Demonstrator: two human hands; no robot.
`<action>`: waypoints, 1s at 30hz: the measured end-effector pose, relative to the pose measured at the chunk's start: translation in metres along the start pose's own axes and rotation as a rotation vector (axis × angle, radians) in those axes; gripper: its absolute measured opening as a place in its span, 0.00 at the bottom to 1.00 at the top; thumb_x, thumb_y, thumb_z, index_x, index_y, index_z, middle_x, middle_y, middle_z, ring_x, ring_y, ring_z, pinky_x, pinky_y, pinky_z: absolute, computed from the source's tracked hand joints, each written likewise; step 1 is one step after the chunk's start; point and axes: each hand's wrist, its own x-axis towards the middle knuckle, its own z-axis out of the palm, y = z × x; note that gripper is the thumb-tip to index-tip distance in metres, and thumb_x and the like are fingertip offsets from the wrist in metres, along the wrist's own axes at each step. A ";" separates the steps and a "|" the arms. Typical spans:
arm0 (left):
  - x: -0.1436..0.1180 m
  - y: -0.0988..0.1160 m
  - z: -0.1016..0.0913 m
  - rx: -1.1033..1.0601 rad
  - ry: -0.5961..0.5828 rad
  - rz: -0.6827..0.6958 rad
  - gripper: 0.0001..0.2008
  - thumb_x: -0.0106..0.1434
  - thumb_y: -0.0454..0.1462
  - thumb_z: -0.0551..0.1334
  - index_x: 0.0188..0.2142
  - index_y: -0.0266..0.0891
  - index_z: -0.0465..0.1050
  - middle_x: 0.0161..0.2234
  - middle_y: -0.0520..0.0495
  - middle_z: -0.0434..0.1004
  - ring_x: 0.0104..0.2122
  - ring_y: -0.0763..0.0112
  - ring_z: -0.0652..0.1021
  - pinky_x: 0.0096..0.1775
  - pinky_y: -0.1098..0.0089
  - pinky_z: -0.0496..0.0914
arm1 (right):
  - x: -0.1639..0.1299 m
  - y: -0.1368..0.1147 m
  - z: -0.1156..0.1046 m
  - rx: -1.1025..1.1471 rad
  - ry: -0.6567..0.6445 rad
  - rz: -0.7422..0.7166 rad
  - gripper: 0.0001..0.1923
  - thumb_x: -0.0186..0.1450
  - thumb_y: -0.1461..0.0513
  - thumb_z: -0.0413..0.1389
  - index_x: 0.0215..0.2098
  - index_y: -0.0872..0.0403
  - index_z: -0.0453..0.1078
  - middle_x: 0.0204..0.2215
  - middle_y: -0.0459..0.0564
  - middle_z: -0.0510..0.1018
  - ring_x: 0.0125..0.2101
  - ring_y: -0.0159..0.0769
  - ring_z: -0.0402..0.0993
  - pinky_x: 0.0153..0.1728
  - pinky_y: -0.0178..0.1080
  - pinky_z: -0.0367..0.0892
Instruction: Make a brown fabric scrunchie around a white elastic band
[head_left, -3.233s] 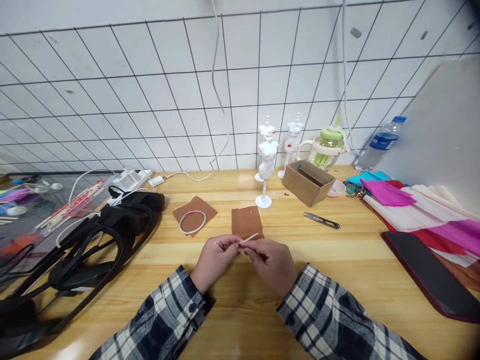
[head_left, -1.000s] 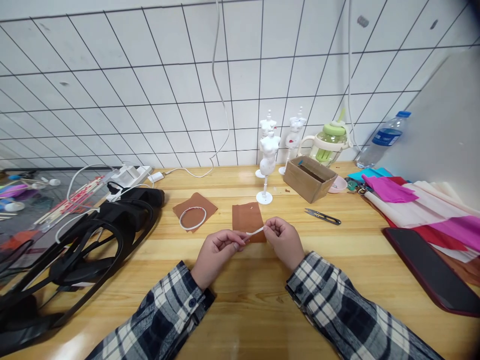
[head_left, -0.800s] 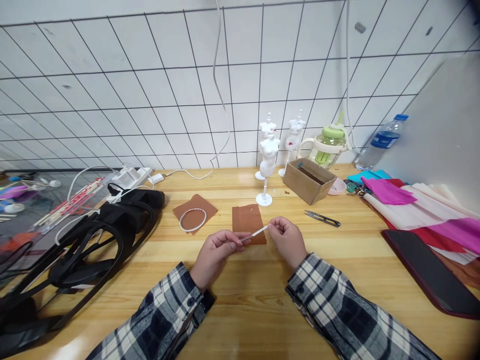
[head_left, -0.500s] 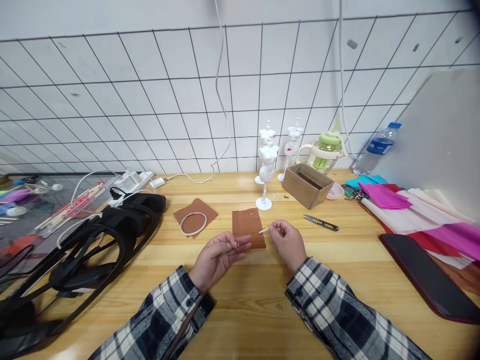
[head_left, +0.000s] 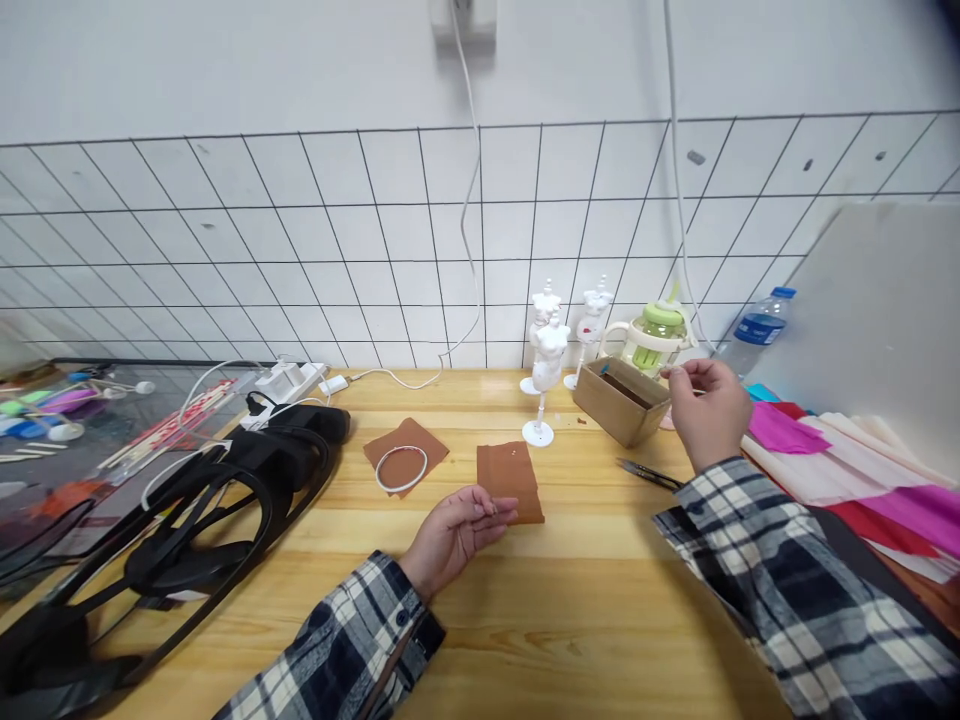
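Starting from the left of my feed, a tangle of black straps [head_left: 187, 500] lay on the wooden table [head_left: 585, 620], with a white power strip [head_left: 289, 380] behind it. Next came a brown square [head_left: 420, 445] carrying a white ring [head_left: 401, 468], well apart from either hand.

The left hand [head_left: 459, 530] rested low on the table, fingers loosely curled, fingertips touching the near left corner of the brown sheet [head_left: 510, 482]. It was not gripping the sheet. I could not tell whether anything thin sat between its fingertips. The sheet itself lay flat in the middle of the table, with a few pale specks near its far edge and otherwise plain.

Just beyond it stood a small white mannequin [head_left: 546, 375] on its stand, bare, and a second mannequin [head_left: 592, 320] behind it near the wall. A cardboard box [head_left: 621, 398] sat to their right. The thread snips [head_left: 649, 472] lay on the table in front of the box, and no hand was touching them.

The right hand [head_left: 705, 410] was lifted off the table just beside the box's far corner, thumb and forefinger pinched together. What they held, if anything, was too small for me to make out. Past it were a green-lidded cup [head_left: 656, 335], a water bottle [head_left: 757, 325] and a stack of coloured paper [head_left: 847, 460].

My judgement was that the work stood early. The sheet was laid out and one hand was on it. Nothing was dressed on either mannequin, the ring was unused and the snips lay idle.
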 end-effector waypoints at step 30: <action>-0.003 -0.001 0.014 0.096 -0.035 0.203 0.02 0.58 0.32 0.64 0.31 0.40 0.76 0.65 0.50 0.54 0.65 0.54 0.55 0.62 0.55 0.51 | -0.211 -0.105 -0.004 1.261 -1.067 1.088 0.17 0.50 0.58 0.67 0.38 0.53 0.75 0.32 0.43 0.73 0.28 0.25 0.65 0.24 0.27 0.61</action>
